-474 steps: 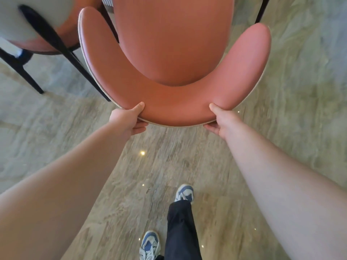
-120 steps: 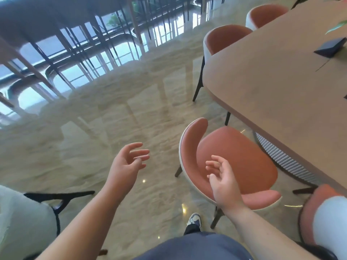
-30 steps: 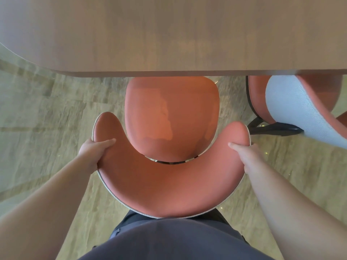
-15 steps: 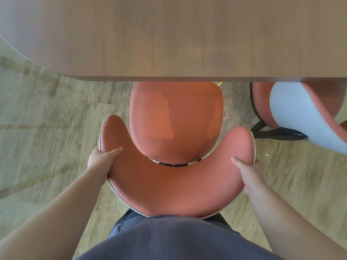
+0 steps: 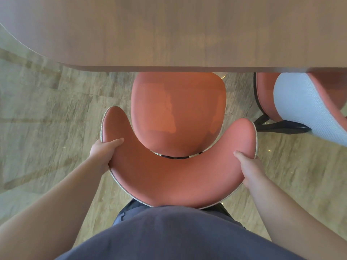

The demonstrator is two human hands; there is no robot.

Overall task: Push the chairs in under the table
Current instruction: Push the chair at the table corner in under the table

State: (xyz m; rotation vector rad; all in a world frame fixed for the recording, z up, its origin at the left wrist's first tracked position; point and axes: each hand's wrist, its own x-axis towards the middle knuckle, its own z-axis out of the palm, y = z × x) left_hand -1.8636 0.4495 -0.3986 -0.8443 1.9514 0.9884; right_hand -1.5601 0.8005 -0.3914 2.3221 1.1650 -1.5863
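Observation:
A terracotta chair (image 5: pixel 176 177) with a curved backrest stands right in front of me, facing the wooden table (image 5: pixel 169 34). The front of its seat reaches just under the table's near edge; most of the seat is in the open. My left hand (image 5: pixel 104 152) grips the left wing of the backrest, thumb on top. On the right wing my right hand (image 5: pixel 249 166) holds the same way. The chair's legs are hidden below the seat.
A second chair (image 5: pixel 304 106), terracotta inside and pale grey outside, sits at the right with its front under the table and a black leg showing. Beige marble floor (image 5: pixel 47 119) spreads left and right. My dark shirt fills the bottom of the view.
The chair and both hands have shifted slightly toward me and lower in view over the last second, while the table edge has dropped lower too. My grip on the backrest is unchanged.

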